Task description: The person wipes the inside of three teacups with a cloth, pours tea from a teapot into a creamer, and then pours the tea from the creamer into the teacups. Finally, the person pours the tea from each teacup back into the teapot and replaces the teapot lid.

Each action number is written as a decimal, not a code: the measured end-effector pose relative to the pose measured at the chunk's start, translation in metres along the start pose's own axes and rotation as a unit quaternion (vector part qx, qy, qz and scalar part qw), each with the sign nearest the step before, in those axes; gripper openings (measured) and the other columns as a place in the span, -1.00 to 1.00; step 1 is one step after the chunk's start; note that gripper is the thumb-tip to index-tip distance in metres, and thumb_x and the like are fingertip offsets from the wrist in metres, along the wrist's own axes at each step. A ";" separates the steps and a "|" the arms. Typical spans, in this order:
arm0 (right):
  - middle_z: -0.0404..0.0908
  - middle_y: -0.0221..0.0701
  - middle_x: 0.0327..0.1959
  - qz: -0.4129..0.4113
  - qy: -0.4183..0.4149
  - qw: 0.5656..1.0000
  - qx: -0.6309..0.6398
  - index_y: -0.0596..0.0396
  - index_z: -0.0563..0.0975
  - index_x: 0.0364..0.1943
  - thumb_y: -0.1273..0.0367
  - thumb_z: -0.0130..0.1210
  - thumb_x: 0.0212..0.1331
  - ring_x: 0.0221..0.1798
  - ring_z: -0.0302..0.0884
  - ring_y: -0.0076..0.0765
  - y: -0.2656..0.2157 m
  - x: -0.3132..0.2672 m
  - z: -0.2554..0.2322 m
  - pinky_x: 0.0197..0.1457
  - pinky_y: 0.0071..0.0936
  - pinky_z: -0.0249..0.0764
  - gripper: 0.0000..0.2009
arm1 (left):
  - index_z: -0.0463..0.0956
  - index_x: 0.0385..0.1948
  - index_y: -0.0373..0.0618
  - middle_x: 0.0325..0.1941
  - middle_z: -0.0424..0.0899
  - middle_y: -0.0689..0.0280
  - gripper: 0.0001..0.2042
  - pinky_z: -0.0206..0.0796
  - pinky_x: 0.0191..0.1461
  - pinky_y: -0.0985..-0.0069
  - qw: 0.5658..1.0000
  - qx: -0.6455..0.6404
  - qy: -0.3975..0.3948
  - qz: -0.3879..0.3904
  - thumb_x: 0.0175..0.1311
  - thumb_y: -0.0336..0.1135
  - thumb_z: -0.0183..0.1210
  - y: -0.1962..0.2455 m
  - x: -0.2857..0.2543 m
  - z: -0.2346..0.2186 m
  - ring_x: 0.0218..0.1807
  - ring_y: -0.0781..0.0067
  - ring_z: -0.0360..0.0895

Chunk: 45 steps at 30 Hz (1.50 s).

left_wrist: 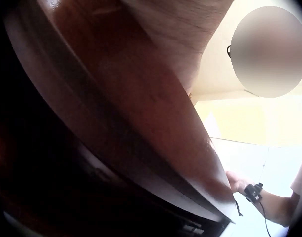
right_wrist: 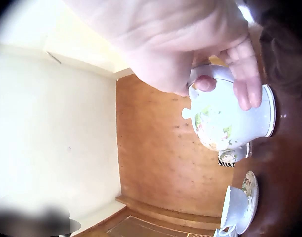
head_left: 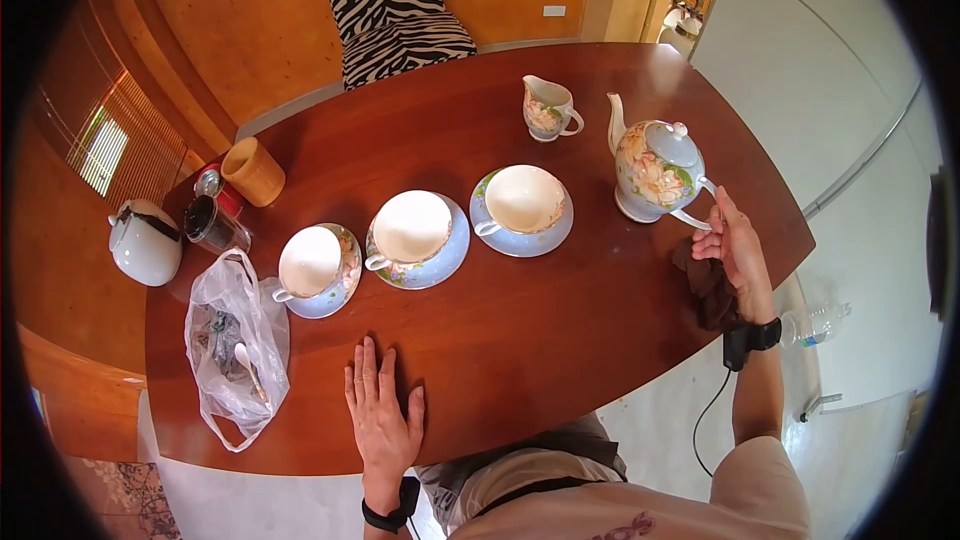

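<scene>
A white and light blue floral teapot stands at the right of the table, its spout toward the back. My right hand is at its handle, thumb and fingers about the outer curve and hiding part of it. In the right wrist view two fingers extend beside the teapot body. My left hand rests palm down near the table's front edge, fingers straight, holding nothing. Three matching cups, a left cup, a middle cup and a right cup, sit on saucers. A floral creamer stands behind.
At the left are a plastic bag with a white spoon, a dark-lidded jar, a red can, a wooden cup and a white pot. Dark brown cloth lies by the right edge. A zebra-striped chair stands behind.
</scene>
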State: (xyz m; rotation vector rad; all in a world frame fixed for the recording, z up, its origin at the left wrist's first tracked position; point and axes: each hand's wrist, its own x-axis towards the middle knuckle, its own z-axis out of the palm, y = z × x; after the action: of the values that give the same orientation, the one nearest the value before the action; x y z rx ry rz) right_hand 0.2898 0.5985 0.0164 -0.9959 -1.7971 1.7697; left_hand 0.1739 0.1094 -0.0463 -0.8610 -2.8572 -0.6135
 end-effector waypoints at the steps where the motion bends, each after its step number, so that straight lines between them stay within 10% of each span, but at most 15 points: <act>1: 0.62 -0.31 -0.57 -0.006 0.002 1.000 0.008 -0.11 0.34 -0.63 -0.19 -0.02 0.45 -0.60 0.62 -0.44 -0.001 0.002 0.001 -0.49 -0.50 0.65 -0.42 | 0.33 0.39 -0.26 0.60 0.18 -0.09 -0.45 -0.16 0.66 -0.02 1.000 -0.002 0.002 0.002 0.39 -0.25 0.13 -0.001 0.000 0.000 0.63 -0.13 0.07; 45: 0.53 -0.40 -0.76 -0.141 -0.009 0.944 -0.298 -0.09 0.34 -0.65 -0.24 0.07 0.36 -0.78 0.54 -0.51 -0.158 0.077 0.021 -0.75 -0.57 0.52 -0.39 | 0.47 0.24 -0.25 0.56 0.28 -0.03 -0.52 -0.08 0.64 -0.03 0.998 -0.056 0.034 -0.008 0.31 -0.27 0.23 -0.003 -0.001 0.001 0.59 -0.13 0.15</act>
State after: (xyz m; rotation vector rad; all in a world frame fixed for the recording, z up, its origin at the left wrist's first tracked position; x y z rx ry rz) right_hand 0.1935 0.6526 0.1553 -0.8640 -2.4130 1.0809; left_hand 0.1732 0.1070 -0.0485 -0.8158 -2.7947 -0.7958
